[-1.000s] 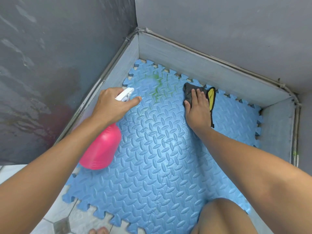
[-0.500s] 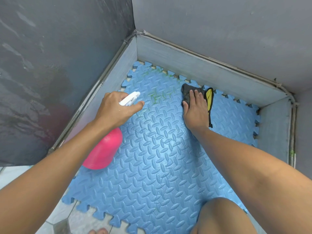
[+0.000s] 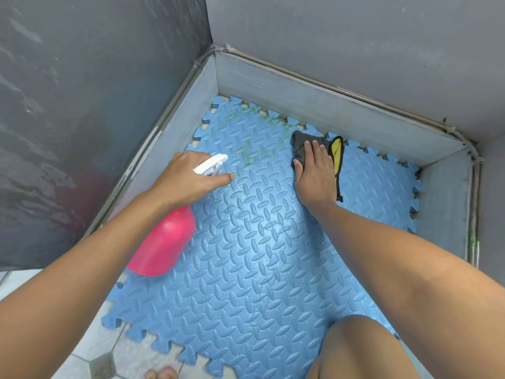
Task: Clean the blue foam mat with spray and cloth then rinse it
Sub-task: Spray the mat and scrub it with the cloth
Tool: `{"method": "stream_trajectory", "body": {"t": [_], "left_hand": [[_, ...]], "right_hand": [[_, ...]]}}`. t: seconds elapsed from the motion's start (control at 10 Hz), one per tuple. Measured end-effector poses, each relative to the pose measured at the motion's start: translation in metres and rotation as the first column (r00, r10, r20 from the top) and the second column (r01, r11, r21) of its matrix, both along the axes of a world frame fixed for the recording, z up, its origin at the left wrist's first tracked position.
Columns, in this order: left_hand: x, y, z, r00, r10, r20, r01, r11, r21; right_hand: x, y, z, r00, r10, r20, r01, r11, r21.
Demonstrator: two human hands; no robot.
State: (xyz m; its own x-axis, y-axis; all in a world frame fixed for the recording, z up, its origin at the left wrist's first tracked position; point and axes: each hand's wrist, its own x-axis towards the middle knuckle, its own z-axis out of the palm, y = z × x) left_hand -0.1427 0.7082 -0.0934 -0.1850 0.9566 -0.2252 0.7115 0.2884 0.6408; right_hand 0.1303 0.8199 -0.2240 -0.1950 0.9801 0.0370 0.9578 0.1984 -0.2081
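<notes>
Blue foam with an embossed tread covers most of the view: the mat (image 3: pixel 259 255) lies flat in a grey corner, its far edges tucked against the pale skirting (image 3: pixel 328 110) and its near edge lapping onto the tiled floor (image 3: pixel 131 351) at 7 o'clock. Green smears (image 3: pixel 248 157) stain it toward 12 o'clock, thinning out along the far edge. The left hand (image 3: pixel 188 179), at 10 o'clock, is wrapped round the neck of the pink spray bottle (image 3: pixel 161 242), forefinger stretched forward under the white nozzle (image 3: pixel 211 164), which points at the smears. The right hand (image 3: pixel 314 170), at 1 o'clock, lies flat with straight fingers, pressing the dark, yellow-edged cloth (image 3: pixel 300 143) onto the mat just beside the stain. The step looks like wetting the stain before wiping. To do it well, the person should keep the nozzle low and aimed at the greenest patch, give short pulls so liquid settles into the grooves instead of running to the skirting, and hold the cloth clear of the spray. Then the cloth should be drawn from 1 o'clock toward 11, along the tread ridges, with firm even palm pressure.
</notes>
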Motion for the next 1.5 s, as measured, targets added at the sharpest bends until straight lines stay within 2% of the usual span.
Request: {"method": "stream_trajectory", "body": {"t": [0.1, 0.3, 0.5, 0.6, 0.8, 0.9, 1.0, 1.1, 1.2, 1.3, 1.4, 1.5], "left_hand": [[0.004, -0.006, -0.003, 0.996, 0.059, -0.064, -0.06, 0.998, -0.026], [0.004, -0.009, -0.001, 0.997, 0.077, -0.019, -0.077, 0.997, 0.021], [-0.001, -0.006, 0.013, 0.957, 0.289, 0.014, -0.288, 0.948, 0.133], [-0.009, -0.001, 0.018, 0.94, 0.34, -0.008, -0.334, 0.928, 0.167], [-0.024, -0.003, 0.004, 0.89, 0.456, 0.004, -0.455, 0.885, 0.099], [-0.034, -0.01, 0.004, 0.909, 0.416, 0.028, -0.417, 0.903, 0.108], [-0.047, -0.023, 0.016, 0.934, 0.347, -0.086, -0.335, 0.933, 0.132], [-0.056, -0.039, 0.025, 0.946, 0.294, -0.134, -0.278, 0.952, 0.126], [-0.058, -0.057, 0.026, 0.953, 0.262, -0.151, -0.243, 0.961, 0.13], [-0.06, -0.071, 0.02, 0.959, 0.244, -0.147, -0.231, 0.968, 0.1], [-0.06, -0.074, 0.016, 0.96, 0.246, -0.134, -0.238, 0.969, 0.069], [-0.059, -0.072, 0.015, 0.96, 0.25, -0.123, -0.242, 0.967, 0.076]], "right_hand": [[0.0, 0.0, 0.001, 1.0, -0.001, 0.0, 0.001, 1.0, -0.002], [-0.001, 0.0, 0.001, 1.0, 0.0, 0.0, 0.0, 1.0, -0.009], [-0.001, -0.001, 0.003, 1.0, 0.002, -0.014, -0.002, 1.0, 0.0], [0.0, 0.0, 0.003, 1.0, 0.011, -0.023, -0.011, 1.0, -0.013], [-0.014, 0.017, 0.004, 0.996, 0.061, -0.066, -0.062, 0.998, -0.025], [-0.055, 0.042, 0.005, 0.988, 0.133, -0.082, -0.136, 0.99, -0.034], [-0.117, 0.068, 0.008, 0.974, 0.222, -0.04, -0.224, 0.973, -0.049], [-0.178, 0.081, 0.013, 0.96, 0.282, -0.004, -0.281, 0.957, -0.073], [-0.215, 0.063, 0.011, 0.938, 0.345, -0.038, -0.347, 0.934, -0.083], [-0.214, 0.017, 0.01, 0.881, 0.462, -0.102, -0.468, 0.882, -0.055], [-0.172, -0.042, 0.01, 0.697, 0.702, -0.145, -0.715, 0.696, -0.065], [-0.115, -0.107, 0.017, 0.447, 0.878, -0.172, -0.894, 0.435, -0.105]]}}
